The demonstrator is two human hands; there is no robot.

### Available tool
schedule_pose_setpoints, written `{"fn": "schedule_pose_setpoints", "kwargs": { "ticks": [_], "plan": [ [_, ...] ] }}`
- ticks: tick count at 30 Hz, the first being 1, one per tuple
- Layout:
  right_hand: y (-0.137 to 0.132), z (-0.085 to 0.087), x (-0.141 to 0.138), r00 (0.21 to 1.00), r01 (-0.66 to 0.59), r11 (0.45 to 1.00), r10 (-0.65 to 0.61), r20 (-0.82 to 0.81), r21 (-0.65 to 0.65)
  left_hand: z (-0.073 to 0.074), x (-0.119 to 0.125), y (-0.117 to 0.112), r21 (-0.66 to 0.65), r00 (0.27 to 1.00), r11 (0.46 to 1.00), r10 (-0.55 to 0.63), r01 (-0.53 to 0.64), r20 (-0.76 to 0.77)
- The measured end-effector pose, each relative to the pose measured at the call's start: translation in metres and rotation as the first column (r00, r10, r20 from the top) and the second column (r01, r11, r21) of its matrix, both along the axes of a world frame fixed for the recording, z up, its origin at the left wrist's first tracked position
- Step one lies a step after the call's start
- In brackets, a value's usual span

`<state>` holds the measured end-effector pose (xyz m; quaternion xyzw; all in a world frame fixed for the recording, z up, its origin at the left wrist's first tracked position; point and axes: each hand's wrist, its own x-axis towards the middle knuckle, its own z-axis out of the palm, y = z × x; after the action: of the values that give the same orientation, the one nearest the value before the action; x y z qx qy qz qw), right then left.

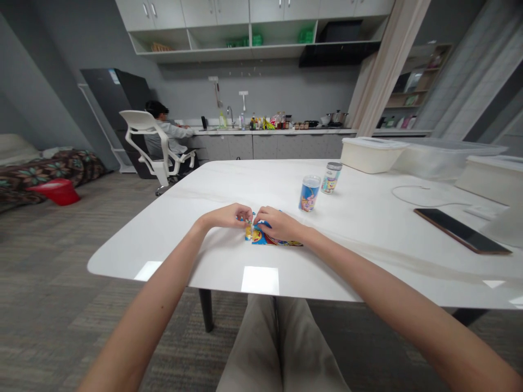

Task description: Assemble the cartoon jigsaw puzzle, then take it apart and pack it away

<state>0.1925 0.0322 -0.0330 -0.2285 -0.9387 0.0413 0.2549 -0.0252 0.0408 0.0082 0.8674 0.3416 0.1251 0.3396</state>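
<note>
A blue and yellow snack packet (261, 236) lies on the white table in front of me, partly hidden under my hands. My left hand (237, 215) pinches a narrow strip (248, 231) at its left end, where a gap shows between strip and packet. Whether the strip is wholly apart I cannot tell. My right hand (275, 223) lies over the packet, thumb and fingers closed on its left edge. Beyond my right hand stand a blue printed cup (309, 194) and a lidded clear printed cup (331, 178), both upright.
To the right on the white table (163, 218) are a phone (461, 230), a white cable (433, 203) and lidded storage boxes (371, 154). A person (169, 133) sits on a white chair (143, 122) by the counter. A red bucket (59, 191) stands on the floor.
</note>
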Motion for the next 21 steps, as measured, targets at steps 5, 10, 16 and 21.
{"fn": "schedule_pose_setpoints", "kwargs": {
  "ticks": [5, 10, 16, 21],
  "plan": [
    [-0.0028, 0.0026, -0.0012, 0.999, -0.029, 0.998, 0.028, -0.018, -0.059, 0.0047, 0.0028, -0.0047, -0.107, 0.989, 0.994, 0.048, -0.033, 0.139],
    [-0.0041, 0.0028, -0.003, 0.999, -0.032, 0.999, 0.031, -0.032, -0.022, 0.0033, 0.0048, -0.0039, -0.18, 0.957, 0.982, 0.106, -0.058, 0.272],
    [-0.0038, 0.0005, -0.0034, 1.0, -0.015, 0.999, 0.015, -0.012, 0.035, 0.0016, 0.0049, -0.0025, -0.19, 0.944, 0.981, 0.098, -0.038, 0.315],
    [-0.0042, 0.0006, -0.0034, 0.999, 0.046, 0.998, -0.046, 0.0, 0.031, -0.0011, 0.006, -0.0006, -0.188, 0.943, 0.979, 0.132, -0.076, 0.307]
  ]
}}
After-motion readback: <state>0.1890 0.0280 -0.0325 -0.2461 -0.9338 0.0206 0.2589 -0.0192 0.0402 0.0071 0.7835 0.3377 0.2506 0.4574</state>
